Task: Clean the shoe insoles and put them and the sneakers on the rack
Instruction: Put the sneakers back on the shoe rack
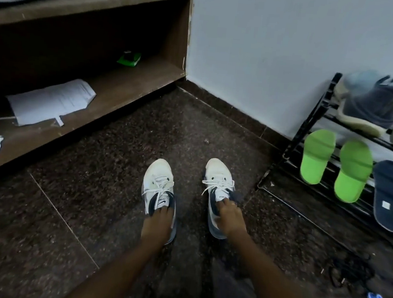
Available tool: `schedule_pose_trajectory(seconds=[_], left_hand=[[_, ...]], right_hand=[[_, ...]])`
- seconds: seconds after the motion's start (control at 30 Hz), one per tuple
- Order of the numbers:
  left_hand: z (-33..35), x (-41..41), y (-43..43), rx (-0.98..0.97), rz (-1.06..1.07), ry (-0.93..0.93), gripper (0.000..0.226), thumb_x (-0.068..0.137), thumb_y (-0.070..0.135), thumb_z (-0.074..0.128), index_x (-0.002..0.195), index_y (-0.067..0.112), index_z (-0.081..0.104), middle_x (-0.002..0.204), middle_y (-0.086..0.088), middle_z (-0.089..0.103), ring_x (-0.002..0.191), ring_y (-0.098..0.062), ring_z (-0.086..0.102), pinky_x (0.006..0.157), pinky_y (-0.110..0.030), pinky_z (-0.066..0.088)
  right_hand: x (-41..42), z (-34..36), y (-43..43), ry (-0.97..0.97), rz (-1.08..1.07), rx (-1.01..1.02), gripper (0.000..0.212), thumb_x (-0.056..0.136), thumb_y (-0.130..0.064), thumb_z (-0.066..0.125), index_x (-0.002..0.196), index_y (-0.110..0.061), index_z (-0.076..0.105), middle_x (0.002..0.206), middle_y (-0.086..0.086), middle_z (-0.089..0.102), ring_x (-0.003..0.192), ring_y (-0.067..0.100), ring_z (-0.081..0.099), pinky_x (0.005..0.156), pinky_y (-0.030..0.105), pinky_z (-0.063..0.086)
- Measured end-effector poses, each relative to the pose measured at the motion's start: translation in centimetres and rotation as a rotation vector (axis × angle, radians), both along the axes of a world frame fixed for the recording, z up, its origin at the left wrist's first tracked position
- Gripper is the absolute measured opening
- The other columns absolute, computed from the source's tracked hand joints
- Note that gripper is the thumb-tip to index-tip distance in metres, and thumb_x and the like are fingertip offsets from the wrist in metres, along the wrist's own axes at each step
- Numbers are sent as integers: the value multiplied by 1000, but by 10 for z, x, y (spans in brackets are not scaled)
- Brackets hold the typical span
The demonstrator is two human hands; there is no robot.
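Grasping left sneaker [158,181], left grip [157,222]; right grip [230,217] grasping right sneaker [217,173]; rack [295,144] holding slippers [317,157]

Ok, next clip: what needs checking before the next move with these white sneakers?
1. Left hand grips left white lace-up sneaker at its opening: ok.
2. Right hand grips right white lace-up sneaker at its opening: ok.
3. Both sneakers upright, toes pointing away: ok.
4. Insoles in sight: cannot tell, hands cover the openings.
5. Free space on black metal shoe rack: cannot tell; green slides, navy slide, grey sneakers fill its visible part.
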State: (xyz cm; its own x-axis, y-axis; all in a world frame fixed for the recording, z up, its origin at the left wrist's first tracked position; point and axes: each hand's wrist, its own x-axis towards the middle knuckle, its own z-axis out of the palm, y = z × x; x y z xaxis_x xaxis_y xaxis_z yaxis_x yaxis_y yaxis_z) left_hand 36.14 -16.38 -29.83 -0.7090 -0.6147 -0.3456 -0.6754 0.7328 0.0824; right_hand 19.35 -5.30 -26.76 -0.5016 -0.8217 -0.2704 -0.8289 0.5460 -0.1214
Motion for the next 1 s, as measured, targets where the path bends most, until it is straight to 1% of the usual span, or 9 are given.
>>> schedule_pose_trajectory(seconds=[0.1,0.23,0.3,0.37,0.47,0.6,0.7,0.87,1.0], left_hand=[[-23,12,-4,19,65,-44,48,97,21,48,140,11,30,140,-4,38,127,-22,42,90,-35,45],[-38,15,-10,101,52,-62,55,97,20,47,145,9,23,149,-7,29,133,-24,35,98,-35,40],[-45,13,-12,202,76,-18,54,95,18,48,143,9,25,147,-9,31,132,-25,37,101,-34,36],[-54,9,-15,251,82,12,52,92,14,52,139,8,29,144,-10,34,130,-25,38,101,-33,36],[-58,2,-14,257,133,62,45,92,12,51,134,6,37,139,-11,40,127,-24,41,97,-28,34],[-66,-3,-8,235,259,131,31,92,6,51,123,2,50,127,-18,49,117,-32,48,94,-35,39],[-70,-3,-3,247,304,199,28,90,1,52,118,-2,52,123,-23,50,113,-36,48,93,-38,39],[-59,-4,2,252,343,222,26,90,2,52,116,-1,52,120,-21,52,108,-35,52,88,-35,43],[-45,-11,3,261,315,222,28,92,5,47,120,4,52,124,-14,52,115,-26,50,87,-28,40]], right_hand=[[2,-22,-2,-15,-32,80,43,92,-21,46,133,-9,39,136,9,40,127,24,36,101,32,31],[0,-39,0,-30,-48,139,43,93,-16,45,135,-12,34,136,6,40,126,22,37,100,32,32],[-1,-46,1,-17,-51,154,46,94,-12,42,138,-12,28,137,6,39,127,22,37,102,31,30],[-2,-51,2,-12,-53,162,50,94,-8,39,141,-12,23,139,7,38,127,23,36,103,32,28],[-5,-58,4,-13,-57,145,49,93,-5,39,140,-12,26,138,7,40,126,23,38,102,33,30],[-12,-66,9,-56,-100,115,45,93,-3,38,136,-12,33,135,8,43,124,23,40,96,33,37],[-15,-66,9,-65,-90,100,42,94,-2,35,135,-11,35,132,9,45,121,25,43,93,32,38],[-18,-54,5,-60,-129,122,38,96,-1,30,133,-9,38,131,13,45,121,27,43,96,34,37],[-22,-32,4,-72,-94,129,37,95,-1,34,132,-6,38,133,14,42,122,28,41,95,34,37]])
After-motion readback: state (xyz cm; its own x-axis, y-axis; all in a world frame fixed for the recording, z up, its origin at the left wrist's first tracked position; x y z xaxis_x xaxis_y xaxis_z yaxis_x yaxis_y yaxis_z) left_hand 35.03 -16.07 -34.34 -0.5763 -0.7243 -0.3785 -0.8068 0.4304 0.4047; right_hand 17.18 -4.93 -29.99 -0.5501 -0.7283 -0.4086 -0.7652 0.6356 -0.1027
